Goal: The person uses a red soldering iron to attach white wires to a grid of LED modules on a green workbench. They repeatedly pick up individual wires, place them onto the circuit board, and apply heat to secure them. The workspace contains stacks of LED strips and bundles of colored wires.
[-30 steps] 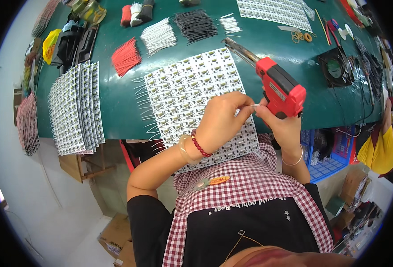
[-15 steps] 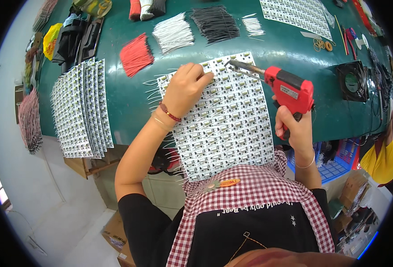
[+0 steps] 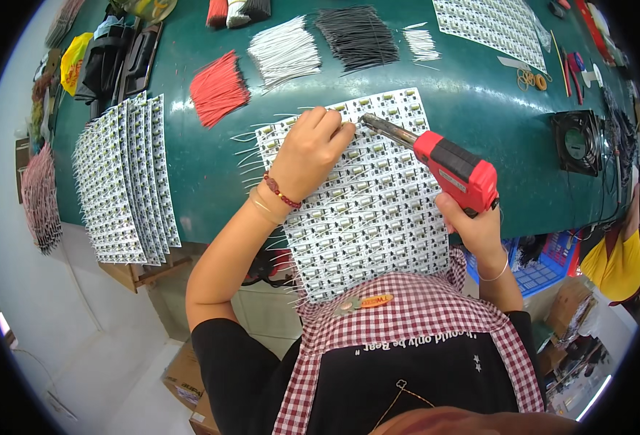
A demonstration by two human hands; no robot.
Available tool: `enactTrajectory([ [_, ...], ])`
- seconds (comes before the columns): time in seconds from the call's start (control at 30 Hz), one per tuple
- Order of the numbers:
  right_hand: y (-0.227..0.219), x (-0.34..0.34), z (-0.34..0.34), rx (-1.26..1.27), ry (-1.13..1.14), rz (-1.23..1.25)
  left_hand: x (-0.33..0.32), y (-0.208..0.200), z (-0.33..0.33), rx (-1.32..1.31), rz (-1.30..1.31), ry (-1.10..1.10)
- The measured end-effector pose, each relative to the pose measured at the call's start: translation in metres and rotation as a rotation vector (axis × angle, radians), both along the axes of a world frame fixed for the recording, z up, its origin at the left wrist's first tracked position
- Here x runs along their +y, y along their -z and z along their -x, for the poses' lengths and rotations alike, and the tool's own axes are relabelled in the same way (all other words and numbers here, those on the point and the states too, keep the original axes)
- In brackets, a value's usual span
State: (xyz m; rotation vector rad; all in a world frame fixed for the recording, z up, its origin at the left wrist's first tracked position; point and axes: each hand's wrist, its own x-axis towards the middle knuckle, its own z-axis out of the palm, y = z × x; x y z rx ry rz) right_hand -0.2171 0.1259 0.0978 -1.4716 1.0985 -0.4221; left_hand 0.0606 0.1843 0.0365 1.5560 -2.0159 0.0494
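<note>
A white panel of many small circuit boards [image 3: 396, 217] lies in front of me, its near edge against my checked apron. Thin white wires [image 3: 246, 152] stick out past its left edge. My left hand [image 3: 309, 152] rests over the panel's upper left part, thumb and fingers pinched together; whatever they hold is hidden. In my right hand [image 3: 476, 228] is a red and black soldering gun [image 3: 454, 170], gripped by its handle. Its metal tip points left and meets the panel's top rows, just right of my left fingertips.
Beyond the panel lie bundles of red wires [image 3: 218, 88], white wires [image 3: 285, 52] and black wires [image 3: 356, 38]. Overlapping circuit panels [image 3: 110, 188] stand at the left table edge. At the right are a black fan [image 3: 577, 141] and, lower, a blue crate [image 3: 541, 275].
The soldering gun has come left and down, its tip now closer to my left fingers. My left hand has shifted slightly and stays pinched over the panel.
</note>
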Motion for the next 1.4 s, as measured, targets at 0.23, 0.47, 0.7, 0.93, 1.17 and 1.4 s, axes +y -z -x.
enactTrajectory([
  [0.23,-0.005,0.006,0.004,-0.05,0.138,-0.08,0.001,0.0,0.002,0.003,0.002,0.001],
  [0.47,-0.005,0.004,0.004,-0.073,0.096,-0.125,0.001,-0.002,0.002,-0.005,0.003,0.004],
  [0.7,-0.001,0.004,0.009,0.018,0.075,-0.108,0.002,0.0,0.003,-0.001,0.015,0.002],
  [0.93,0.009,0.008,0.014,0.022,0.083,0.025,0.002,-0.002,0.006,0.004,0.015,0.002],
  [1.17,-0.014,0.006,0.003,-0.102,0.178,-0.132,0.003,-0.002,0.006,-0.007,0.009,0.0],
  [1.4,-0.013,-0.001,0.009,-0.121,0.081,-0.029,0.002,-0.003,0.006,-0.119,0.033,-0.026],
])
